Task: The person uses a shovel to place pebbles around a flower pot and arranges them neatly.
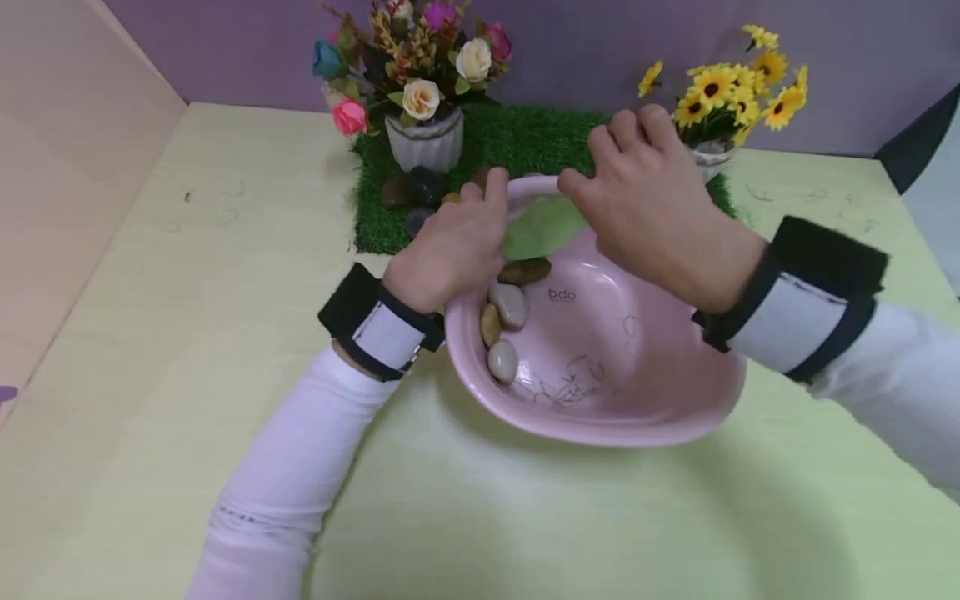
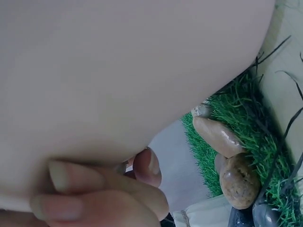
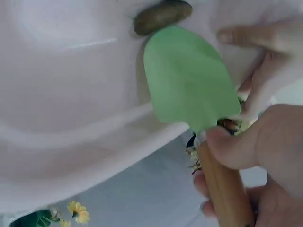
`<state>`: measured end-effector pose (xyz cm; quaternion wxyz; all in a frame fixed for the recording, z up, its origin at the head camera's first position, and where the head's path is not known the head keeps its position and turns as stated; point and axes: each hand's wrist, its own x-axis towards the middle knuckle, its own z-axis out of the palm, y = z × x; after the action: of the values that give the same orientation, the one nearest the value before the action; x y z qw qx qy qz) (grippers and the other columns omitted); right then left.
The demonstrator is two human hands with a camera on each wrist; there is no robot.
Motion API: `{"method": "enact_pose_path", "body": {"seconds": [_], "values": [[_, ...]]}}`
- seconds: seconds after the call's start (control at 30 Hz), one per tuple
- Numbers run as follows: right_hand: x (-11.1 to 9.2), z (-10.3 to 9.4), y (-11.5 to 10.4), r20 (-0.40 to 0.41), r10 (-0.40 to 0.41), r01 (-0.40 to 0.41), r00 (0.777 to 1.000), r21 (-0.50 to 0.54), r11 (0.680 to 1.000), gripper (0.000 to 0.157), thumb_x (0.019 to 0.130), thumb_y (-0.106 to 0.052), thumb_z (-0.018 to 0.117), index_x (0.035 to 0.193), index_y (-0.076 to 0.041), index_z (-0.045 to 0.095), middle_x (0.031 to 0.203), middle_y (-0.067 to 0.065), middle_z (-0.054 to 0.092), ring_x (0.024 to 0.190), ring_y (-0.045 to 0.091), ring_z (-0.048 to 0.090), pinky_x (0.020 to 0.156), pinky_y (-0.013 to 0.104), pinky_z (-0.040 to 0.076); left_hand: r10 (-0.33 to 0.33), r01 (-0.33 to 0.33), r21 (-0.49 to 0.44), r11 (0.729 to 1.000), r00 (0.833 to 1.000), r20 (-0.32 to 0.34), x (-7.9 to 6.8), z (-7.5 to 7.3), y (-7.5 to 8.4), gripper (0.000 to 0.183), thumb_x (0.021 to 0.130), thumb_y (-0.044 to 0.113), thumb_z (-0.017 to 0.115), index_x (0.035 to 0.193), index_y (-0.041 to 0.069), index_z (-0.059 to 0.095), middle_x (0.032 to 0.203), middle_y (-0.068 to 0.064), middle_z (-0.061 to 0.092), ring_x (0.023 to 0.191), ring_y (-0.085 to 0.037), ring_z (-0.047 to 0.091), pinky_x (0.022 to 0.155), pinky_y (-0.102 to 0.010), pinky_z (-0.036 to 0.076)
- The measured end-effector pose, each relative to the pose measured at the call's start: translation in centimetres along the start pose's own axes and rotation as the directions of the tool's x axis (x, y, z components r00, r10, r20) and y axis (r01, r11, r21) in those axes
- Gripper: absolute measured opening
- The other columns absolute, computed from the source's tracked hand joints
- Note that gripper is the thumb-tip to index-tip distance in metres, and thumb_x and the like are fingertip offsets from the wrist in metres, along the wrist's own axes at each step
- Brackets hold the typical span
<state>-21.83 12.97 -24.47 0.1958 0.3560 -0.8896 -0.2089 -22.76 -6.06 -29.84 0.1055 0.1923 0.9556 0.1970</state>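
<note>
A pale pink basin [image 1: 600, 429] stands tilted above the table, its inside facing me. My left hand [image 1: 450, 246] grips the rim at the far left; in the left wrist view its curled fingers [image 2: 109, 198] press against the basin's outer wall. My right hand [image 3: 265, 151] grips the wooden handle [image 3: 220, 184] of a small garden trowel, thumb along the top. The trowel's green blade [image 3: 189, 75] reaches inside the basin beside a brown stone [image 1: 525, 270]. Several more stones [image 1: 511, 306] lie along the basin's left wall, and dark grass strands [image 1: 573, 383] lie on its bottom.
Behind the basin lies an artificial grass mat [image 1: 525, 133] bearing loose stones [image 1: 426, 187], a pot of mixed flowers [image 1: 426, 142] and a pot of yellow flowers [image 1: 712, 158]. A purple wall [image 1: 585, 50] rises behind the light table [image 1: 187, 350].
</note>
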Motion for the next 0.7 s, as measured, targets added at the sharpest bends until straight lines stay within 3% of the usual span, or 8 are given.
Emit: {"method": "enact_pose_path", "body": {"seconds": [0.1, 0.2, 0.23, 0.37, 0.47, 0.6, 0.7], "values": [[-0.7, 0.1, -0.7, 0.013, 0.035, -0.036, 0.999, 0.006, 0.999, 0.022, 0.083, -0.005, 0.068, 0.104, 0.001, 0.065, 0.096, 0.029, 0.059, 0.091, 0.040, 0.046, 0.091, 0.051, 0.032, -0.002, 0.002, -0.001, 1.000, 1.000, 0.009, 0.0, 0.0, 0.1, 0.060, 0.098, 0.010, 0.049, 0.146, 0.007, 0.015, 0.125, -0.023, 0.044, 0.097, -0.032, 0.052, 0.070, -0.039, 0.053], [-1.0, 0.1, -0.9, 0.127, 0.102, -0.112, 0.987, 0.076, 0.991, 0.010, 0.086, -0.008, 0.066, 0.087, 0.001, 0.063, 0.086, 0.027, 0.057, 0.088, 0.042, 0.046, 0.091, 0.054, 0.033, -0.008, 0.008, 0.004, 1.000, 1.000, 0.009, 0.0, -0.1, 0.1, 0.052, 0.102, 0.015, 0.042, 0.145, 0.006, 0.015, 0.122, -0.023, 0.045, 0.095, -0.032, 0.053, 0.069, -0.039, 0.053], [-1.0, 0.1, -0.9, 0.183, 0.129, -0.149, 0.975, 0.100, 0.984, 0.015, 0.089, -0.011, 0.063, 0.081, 0.001, 0.061, 0.082, 0.025, 0.055, 0.087, 0.042, 0.047, 0.090, 0.055, 0.033, -0.010, 0.010, 0.004, 1.000, 1.000, 0.006, 0.0, -0.1, 0.1, 0.051, 0.103, 0.017, 0.040, 0.145, 0.006, 0.015, 0.121, -0.022, 0.046, 0.094, -0.032, 0.053, 0.069, -0.039, 0.053], [-0.8, 0.5, 0.1, 0.412, 0.182, -0.271, 0.893, 0.168, 0.948, 0.028, 0.099, -0.020, 0.047, 0.081, -0.004, 0.061, 0.074, 0.020, 0.051, 0.082, 0.041, 0.047, 0.086, 0.058, 0.032, -0.011, 0.011, -0.005, 1.000, 1.000, 0.003, 0.1, 0.0, 0.0, 0.052, 0.104, 0.023, 0.039, 0.147, 0.006, 0.014, 0.119, -0.022, 0.047, 0.092, -0.032, 0.054, 0.069, -0.040, 0.054], [-0.4, 1.0, 1.3, 0.538, 0.158, -0.319, 0.828, 0.221, 0.922, 0.030, 0.100, -0.025, 0.043, 0.110, -0.010, 0.068, 0.085, 0.025, 0.059, 0.088, 0.041, 0.048, 0.092, 0.064, 0.028, -0.008, 0.008, -0.011, 1.000, 1.000, 0.005, 0.1, 0.0, -0.1, 0.056, 0.102, 0.020, 0.045, 0.148, 0.006, 0.014, 0.120, -0.023, 0.048, 0.093, -0.032, 0.055, 0.069, -0.041, 0.054], [0.0, 1.6, 2.6, 0.656, 0.118, -0.379, 0.746, 0.271, 0.885, 0.041, 0.099, -0.026, 0.044, 0.136, -0.018, 0.059, 0.103, 0.023, 0.068, 0.102, 0.045, 0.051, 0.105, 0.075, 0.012, -0.003, 0.003, 0.016, 1.000, 1.000, 0.006, 0.1, 0.0, 0.0, 0.055, 0.102, 0.016, 0.043, 0.147, 0.006, 0.014, 0.122, -0.024, 0.046, 0.092, -0.033, 0.054, 0.070, -0.042, 0.053], [-0.2, 1.7, 3.0, 0.693, 0.109, -0.402, 0.713, 0.277, 0.873, 0.037, 0.098, -0.026, 0.044, 0.129, -0.016, 0.063, 0.094, 0.016, 0.069, 0.102, 0.046, 0.054, 0.104, 0.075, 0.011, 0.005, -0.005, 0.039, 0.999, 1.000, 0.009, 0.1, 0.0, 0.1, 0.053, 0.103, 0.014, 0.039, 0.148, 0.005, 0.012, 0.123, -0.025, 0.044, 0.091, -0.034, 0.052, 0.072, -0.042, 0.052]]}}
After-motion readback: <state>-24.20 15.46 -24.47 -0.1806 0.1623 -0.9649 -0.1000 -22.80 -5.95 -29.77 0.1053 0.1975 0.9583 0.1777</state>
